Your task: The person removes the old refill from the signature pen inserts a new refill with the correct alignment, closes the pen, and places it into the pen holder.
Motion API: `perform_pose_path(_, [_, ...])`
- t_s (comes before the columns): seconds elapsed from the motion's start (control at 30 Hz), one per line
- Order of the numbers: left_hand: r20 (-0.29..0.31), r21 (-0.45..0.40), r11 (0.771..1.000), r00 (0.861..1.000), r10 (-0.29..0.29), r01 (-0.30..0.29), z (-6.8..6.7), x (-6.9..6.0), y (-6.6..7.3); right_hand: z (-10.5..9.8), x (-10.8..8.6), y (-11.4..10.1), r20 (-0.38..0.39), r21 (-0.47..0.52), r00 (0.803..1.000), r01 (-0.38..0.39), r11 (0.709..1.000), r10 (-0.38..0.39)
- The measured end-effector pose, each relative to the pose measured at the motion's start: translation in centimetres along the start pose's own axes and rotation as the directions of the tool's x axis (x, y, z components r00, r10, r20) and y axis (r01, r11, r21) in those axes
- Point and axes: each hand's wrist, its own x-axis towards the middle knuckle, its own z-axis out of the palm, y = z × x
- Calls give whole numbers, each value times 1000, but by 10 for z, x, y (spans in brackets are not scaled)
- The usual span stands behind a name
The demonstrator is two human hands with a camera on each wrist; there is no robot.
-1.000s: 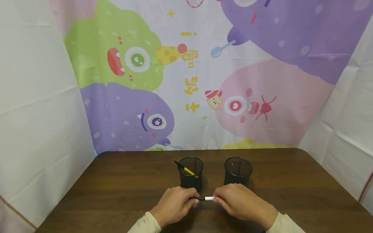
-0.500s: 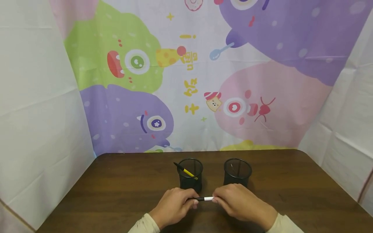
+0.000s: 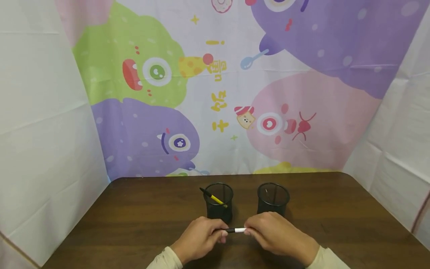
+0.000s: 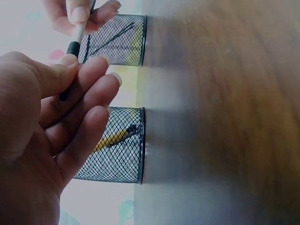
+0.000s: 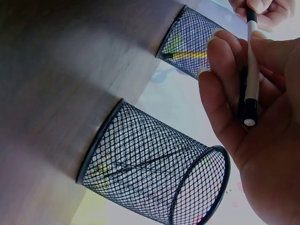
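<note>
Between my two hands is a black-and-white pen (image 3: 239,230), held level in the head view. My left hand (image 3: 199,237) pinches its black end between thumb and fingers. The white barrel is pinched by my right hand (image 3: 281,234); the right wrist view shows its black end cap and a dark clip (image 5: 243,93) along the barrel. Just beyond the left hand stands a black mesh pen holder (image 3: 219,213) with a yellow pen (image 3: 217,200) leaning in it, its black end over the rim. A second mesh pen holder (image 3: 271,207) stands beyond the right hand, partly hidden by it.
Both holders stand upright on a dark brown wooden table (image 3: 151,209), a small gap between them. A cartoon-printed cloth (image 3: 228,157) hangs behind the table. White cloth walls (image 3: 43,130) flank it on both sides.
The hands and the pen keep almost the same place and hold. Only the head view has shifted very slightly.
</note>
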Motion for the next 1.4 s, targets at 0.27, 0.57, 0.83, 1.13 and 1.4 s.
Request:
perform_pose_path(0.27, [-20, -229, 971, 997, -73, 66, 0, 0, -2, 0, 1, 0, -41, -43, 999, -31, 999, 29])
perform_pose_path(0.57, [-37, -421, 903, 993, -110, 84, 3, 1, -3, -1, 2, -1, -47, 9, 996, -72, 997, 72])
perform_pose_path(0.83, [-67, -463, 882, 989, -134, 88, 6, 1, -3, 1, 2, -3, -66, 52, 995, -70, 996, 73])
perform_pose_path(1.13, [-102, -430, 900, 986, -129, 73, 6, 0, -2, 3, 2, -4, -69, 53, 995, -68, 996, 72])
perform_pose_path(1.4, [-81, -452, 888, 988, -135, 84, 7, -1, -6, 5, 3, -4, -101, 18, 993, -56, 998, 57])
